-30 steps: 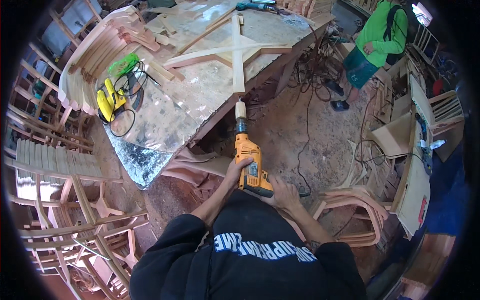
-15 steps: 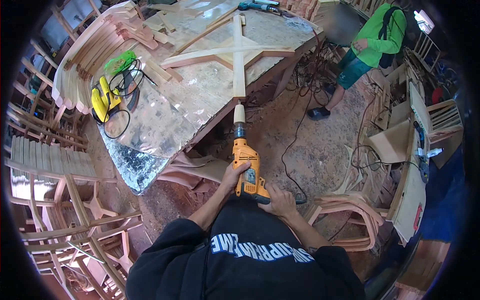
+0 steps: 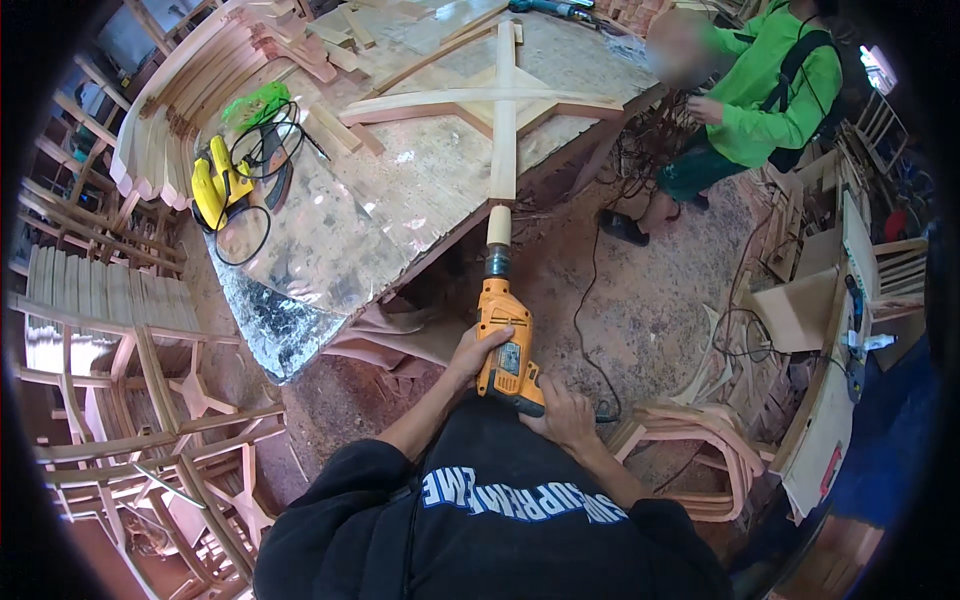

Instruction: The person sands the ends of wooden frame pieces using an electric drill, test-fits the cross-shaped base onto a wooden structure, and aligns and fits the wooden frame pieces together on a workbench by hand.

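My left hand (image 3: 477, 354) wraps round the body of an orange power drill (image 3: 507, 345), its thumb over the top. My right hand (image 3: 564, 408) is closed on the drill's rear handle. A pale wooden sleeve (image 3: 498, 227) covers most of the bit ahead of the dark chuck. The sleeve's front meets the end of a long wooden bar in an X-shaped wooden frame (image 3: 504, 140). That frame lies flat on the worktable (image 3: 395, 235), the bar's end at the table's edge. The bit itself is hidden.
A yellow power tool (image 3: 215, 185) with a black cord lies left on the table beside stacked curved wooden parts (image 3: 190, 110). Wooden frames (image 3: 160, 440) stand at left; curved wooden pieces (image 3: 735, 450) lie at right. A person in green (image 3: 770, 110) stands beyond the table's right edge.
The drill has moved forward against the bar; the bit tip that showed ahead of the sleeve is now hidden. The whole view has shifted slightly. The person in green has leaned nearer.
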Motion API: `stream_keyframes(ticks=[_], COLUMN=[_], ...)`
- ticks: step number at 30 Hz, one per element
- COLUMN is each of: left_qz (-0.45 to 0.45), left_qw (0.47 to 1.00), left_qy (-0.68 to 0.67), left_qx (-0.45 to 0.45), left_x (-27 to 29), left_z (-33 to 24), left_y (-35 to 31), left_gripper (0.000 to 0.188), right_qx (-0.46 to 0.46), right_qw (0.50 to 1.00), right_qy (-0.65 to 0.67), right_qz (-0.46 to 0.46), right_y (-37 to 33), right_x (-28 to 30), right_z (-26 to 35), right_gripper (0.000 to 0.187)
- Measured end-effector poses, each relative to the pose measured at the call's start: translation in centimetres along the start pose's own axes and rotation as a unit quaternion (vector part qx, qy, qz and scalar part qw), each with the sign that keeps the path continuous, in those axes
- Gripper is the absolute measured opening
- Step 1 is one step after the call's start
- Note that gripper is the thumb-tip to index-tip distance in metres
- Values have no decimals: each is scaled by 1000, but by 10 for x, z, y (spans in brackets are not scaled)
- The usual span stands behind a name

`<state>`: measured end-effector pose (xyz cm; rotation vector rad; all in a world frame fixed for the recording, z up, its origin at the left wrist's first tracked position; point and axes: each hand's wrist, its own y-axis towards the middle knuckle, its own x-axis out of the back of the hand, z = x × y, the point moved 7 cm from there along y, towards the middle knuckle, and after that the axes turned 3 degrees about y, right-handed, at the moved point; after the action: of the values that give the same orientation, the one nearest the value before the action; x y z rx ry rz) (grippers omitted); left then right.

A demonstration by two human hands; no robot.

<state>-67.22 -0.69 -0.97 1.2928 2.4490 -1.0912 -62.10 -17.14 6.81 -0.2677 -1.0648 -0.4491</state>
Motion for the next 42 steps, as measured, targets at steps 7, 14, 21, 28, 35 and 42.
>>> stream_keyframes(ticks=[7,14,21,28,35,42], left_qz=[-8,-21,6,14,30,8], left_qw=[1000,1000,1000,999,999,1000], left_qy=[0,8,-18,-40,-37,-19], left_qx=[5,-1,-11,-28,4,-14], left_x=[-4,1,-6,5,4,2], left_z=[-8,-5,-7,13,11,4], left_y=[-5,1,4,9,2,-3], left_gripper=[43,43,40,42,40,41], right_qx=[12,13,-10,28,-3,0], right_qw=[1000,1000,1000,996,997,1000], right_qy=[7,19,2,-14,-20,-2], right_qz=[4,6,-15,-82,-74,-30], right_y=[-2,3,4,-16,-12,-14], right_x=[-6,-13,3,0,22,5], right_z=[-5,-8,-3,-7,13,3], right_gripper=[57,59,64,67,68,69])
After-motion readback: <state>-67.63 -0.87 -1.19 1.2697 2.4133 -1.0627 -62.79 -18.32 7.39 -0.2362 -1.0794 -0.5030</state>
